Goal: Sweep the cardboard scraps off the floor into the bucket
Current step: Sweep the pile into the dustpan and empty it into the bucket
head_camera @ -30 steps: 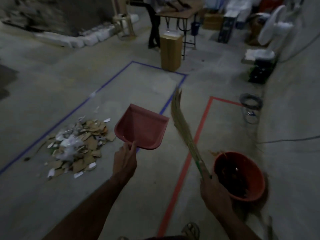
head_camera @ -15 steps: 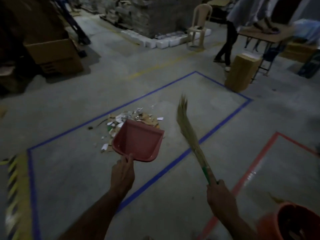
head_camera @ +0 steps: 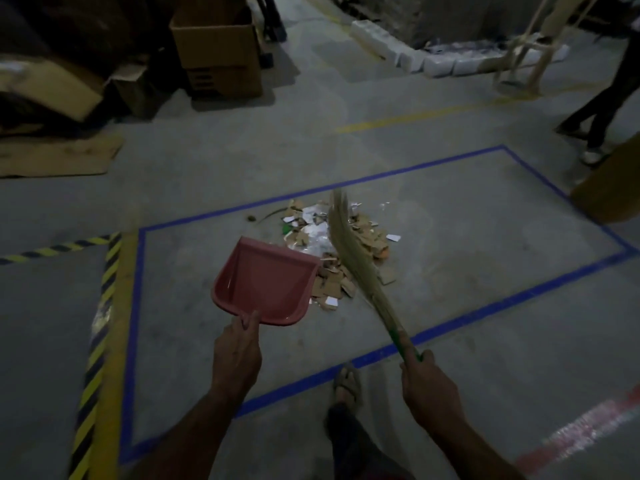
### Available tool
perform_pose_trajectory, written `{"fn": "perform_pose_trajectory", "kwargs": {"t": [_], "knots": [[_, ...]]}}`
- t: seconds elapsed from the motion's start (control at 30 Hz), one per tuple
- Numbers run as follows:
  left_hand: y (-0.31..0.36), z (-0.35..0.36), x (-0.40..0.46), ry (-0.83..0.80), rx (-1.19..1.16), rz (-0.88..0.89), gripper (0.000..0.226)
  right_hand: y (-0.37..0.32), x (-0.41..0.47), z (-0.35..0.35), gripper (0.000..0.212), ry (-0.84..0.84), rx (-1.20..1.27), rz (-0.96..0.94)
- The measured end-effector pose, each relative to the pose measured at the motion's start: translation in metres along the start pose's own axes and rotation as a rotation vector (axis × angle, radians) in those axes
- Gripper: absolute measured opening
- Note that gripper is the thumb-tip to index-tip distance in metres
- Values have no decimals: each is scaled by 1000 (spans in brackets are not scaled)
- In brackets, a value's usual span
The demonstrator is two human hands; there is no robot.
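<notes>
A heap of cardboard scraps (head_camera: 341, 251) with white paper bits lies on the concrete floor inside a blue tape rectangle (head_camera: 346, 183). My left hand (head_camera: 237, 351) grips the handle of a red dustpan (head_camera: 265, 280), held just left of the heap with its mouth facing it. My right hand (head_camera: 429, 386) grips the green handle of a straw broom (head_camera: 353, 251); its bristles reach across the heap. The bucket is out of view.
Cardboard boxes (head_camera: 216, 51) and flattened cardboard (head_camera: 57, 155) stand at the back left. A person's legs (head_camera: 602, 109) and a brown box (head_camera: 613, 181) are at the right. Yellow-black hazard tape (head_camera: 100, 306) runs on the left. My sandalled foot (head_camera: 348, 384) stands on the blue line.
The view has swung left, away from the orange bucket, which has left the frame. The scrap heap is now close, with the dustpan beside it and the broom over it.
</notes>
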State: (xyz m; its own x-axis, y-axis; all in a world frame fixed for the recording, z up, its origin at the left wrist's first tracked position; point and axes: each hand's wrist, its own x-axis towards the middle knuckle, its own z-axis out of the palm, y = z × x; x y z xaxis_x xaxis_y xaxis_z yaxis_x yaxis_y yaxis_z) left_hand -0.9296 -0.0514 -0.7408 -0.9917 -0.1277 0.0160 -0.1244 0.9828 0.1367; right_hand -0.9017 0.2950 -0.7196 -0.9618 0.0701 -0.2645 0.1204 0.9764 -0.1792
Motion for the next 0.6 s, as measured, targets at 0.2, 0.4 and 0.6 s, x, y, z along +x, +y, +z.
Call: {"fn": "perform_pose_trajectory", "kwargs": {"t": [0.2,0.4,0.6], "knots": [[-22,20,82,-30,37,-70,47,-36,125,7,63,-17,2,-25],[-35,30,164,1,74,-106,45,-62,228,-9,66,-60,28,-81],[-51,48,238,-66,48,-128,45,-90,301,-15,72,-126,-11,-89]]}}
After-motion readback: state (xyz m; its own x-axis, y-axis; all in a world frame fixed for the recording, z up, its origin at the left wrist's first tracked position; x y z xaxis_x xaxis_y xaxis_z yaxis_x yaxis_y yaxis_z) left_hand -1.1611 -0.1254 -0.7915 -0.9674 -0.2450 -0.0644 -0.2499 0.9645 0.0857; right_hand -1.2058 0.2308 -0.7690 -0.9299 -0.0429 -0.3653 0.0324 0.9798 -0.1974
